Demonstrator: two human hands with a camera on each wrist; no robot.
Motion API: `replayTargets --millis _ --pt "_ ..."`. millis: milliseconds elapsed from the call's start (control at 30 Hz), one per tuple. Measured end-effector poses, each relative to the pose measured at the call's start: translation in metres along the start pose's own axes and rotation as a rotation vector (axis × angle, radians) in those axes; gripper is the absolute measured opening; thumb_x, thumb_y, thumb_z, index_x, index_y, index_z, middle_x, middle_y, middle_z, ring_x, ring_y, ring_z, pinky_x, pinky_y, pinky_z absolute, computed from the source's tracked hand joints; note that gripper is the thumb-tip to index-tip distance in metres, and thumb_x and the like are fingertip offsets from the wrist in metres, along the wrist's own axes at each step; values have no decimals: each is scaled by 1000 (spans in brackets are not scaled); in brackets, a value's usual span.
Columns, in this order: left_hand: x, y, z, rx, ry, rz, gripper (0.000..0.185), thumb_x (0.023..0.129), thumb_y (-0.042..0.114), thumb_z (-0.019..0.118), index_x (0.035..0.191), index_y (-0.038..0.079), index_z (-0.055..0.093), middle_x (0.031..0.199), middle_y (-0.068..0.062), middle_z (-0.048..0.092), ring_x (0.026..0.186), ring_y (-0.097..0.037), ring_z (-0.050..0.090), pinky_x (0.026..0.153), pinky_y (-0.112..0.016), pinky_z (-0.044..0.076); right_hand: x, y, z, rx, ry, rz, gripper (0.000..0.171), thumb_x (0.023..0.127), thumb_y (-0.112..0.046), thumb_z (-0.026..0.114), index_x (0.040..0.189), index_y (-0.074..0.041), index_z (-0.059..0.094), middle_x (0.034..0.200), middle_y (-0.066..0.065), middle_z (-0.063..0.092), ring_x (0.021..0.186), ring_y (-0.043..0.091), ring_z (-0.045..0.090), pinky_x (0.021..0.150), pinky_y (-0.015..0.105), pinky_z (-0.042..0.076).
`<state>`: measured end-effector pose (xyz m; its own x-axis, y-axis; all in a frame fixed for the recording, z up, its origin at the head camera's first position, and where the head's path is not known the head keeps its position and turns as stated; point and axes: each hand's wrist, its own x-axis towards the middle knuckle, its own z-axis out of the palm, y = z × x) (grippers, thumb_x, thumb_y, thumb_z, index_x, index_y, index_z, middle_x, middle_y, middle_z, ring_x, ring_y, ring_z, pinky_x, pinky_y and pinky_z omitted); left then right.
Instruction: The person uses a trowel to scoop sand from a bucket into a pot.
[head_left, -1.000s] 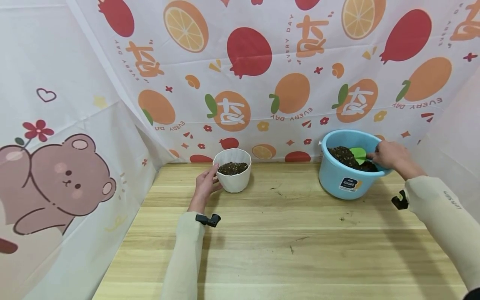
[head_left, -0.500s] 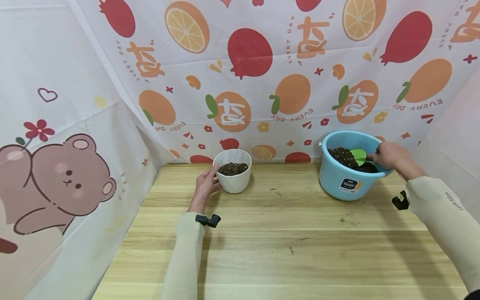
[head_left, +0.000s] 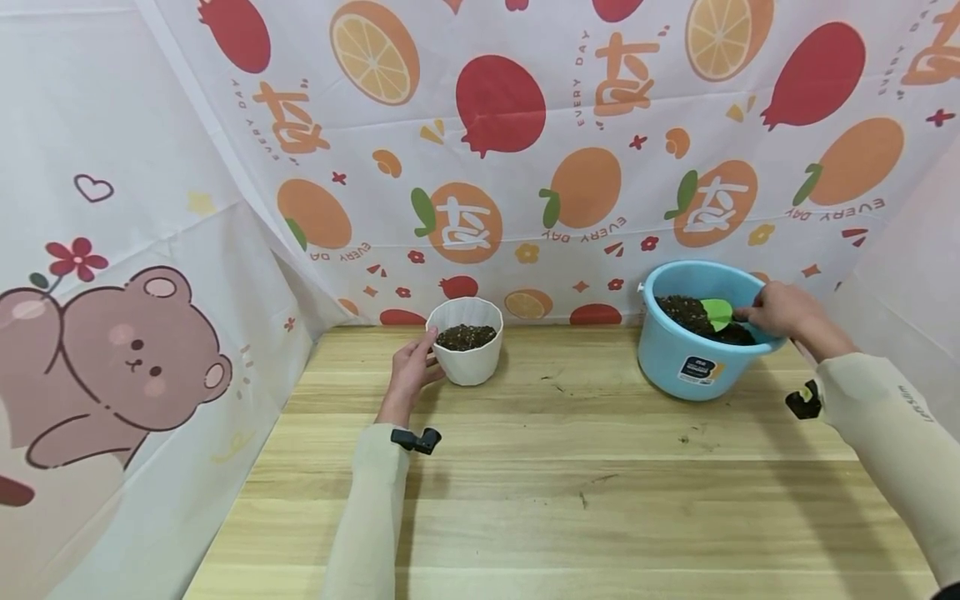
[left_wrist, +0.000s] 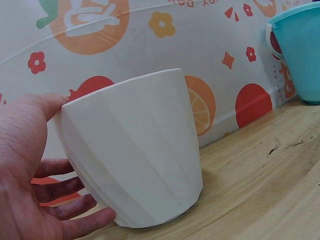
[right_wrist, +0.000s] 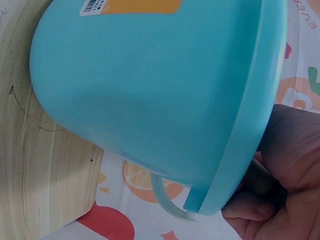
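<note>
A white pot (head_left: 468, 365) with slanted facets stands upright on the table, with dark soil (head_left: 467, 337) inside. My left hand (head_left: 409, 368) touches its left side, thumb at the rim and the other fingers (left_wrist: 70, 207) spread loosely along the wall. At the right, a light blue bucket (head_left: 667, 367) contains more dark soil (head_left: 682, 312). Reaching over its right rim, my right hand (head_left: 786, 312) grips a green trowel (head_left: 717, 313), whose blade lies in the soil. In the right wrist view the bucket wall hides the trowel, and the curled right fingers (right_wrist: 252, 205) show partly behind the rim.
The wooden table (head_left: 525, 500) has a few soil crumbs (head_left: 583, 500) scattered on it. A fruit-print cloth (head_left: 510, 192) hangs directly behind pot and bucket. Another cloth with a bear print (head_left: 150, 358) hangs on the left. The bucket's handle (right_wrist: 167, 200) hangs down at its side.
Hardly anything differs. My right wrist and sleeve have shifted very slightly to the right, and the green blade has tilted a little; the left hand and pot stay put.
</note>
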<state>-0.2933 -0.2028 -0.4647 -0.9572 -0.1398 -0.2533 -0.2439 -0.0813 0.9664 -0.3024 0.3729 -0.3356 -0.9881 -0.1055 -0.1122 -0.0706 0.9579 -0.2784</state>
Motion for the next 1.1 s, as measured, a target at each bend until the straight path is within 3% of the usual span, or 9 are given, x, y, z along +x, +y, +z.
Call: replayTargets --millis 433,600,867,1100 --pt "2 0 1 24 15 17 71 98 60 56 141 4 55 148 -16 53 116 -24 62 94 -36 61 -3 2 -2 72 6 -8 41 101 -28 61 75 3 69 56 2 50 54 19 50 50 32 45" --pt "2 0 1 26 13 14 71 98 61 56 142 5 55 150 -15 53 122 -27 61 101 -42 58 -3 4 -2 99 0 -1 44 101 -30 60 70 1 67 53 -2 43 52 17 48 48 33 45" --pt "-1 2 2 29 11 11 70 99 60 55 143 6 54 152 -14 51 127 -30 59 102 -43 58 -6 2 -4 128 -16 8 45 101 -31 59 78 6 70 54 -2 42 53 18 48 49 33 44" --pt "-1 1 2 20 11 15 70 99 59 56 144 6 54 152 -14 51 127 -31 58 101 -44 58 -11 -1 -6 171 -24 24 49 102 -32 58 61 -4 59 51 -6 33 49 13 39 47 30 40"
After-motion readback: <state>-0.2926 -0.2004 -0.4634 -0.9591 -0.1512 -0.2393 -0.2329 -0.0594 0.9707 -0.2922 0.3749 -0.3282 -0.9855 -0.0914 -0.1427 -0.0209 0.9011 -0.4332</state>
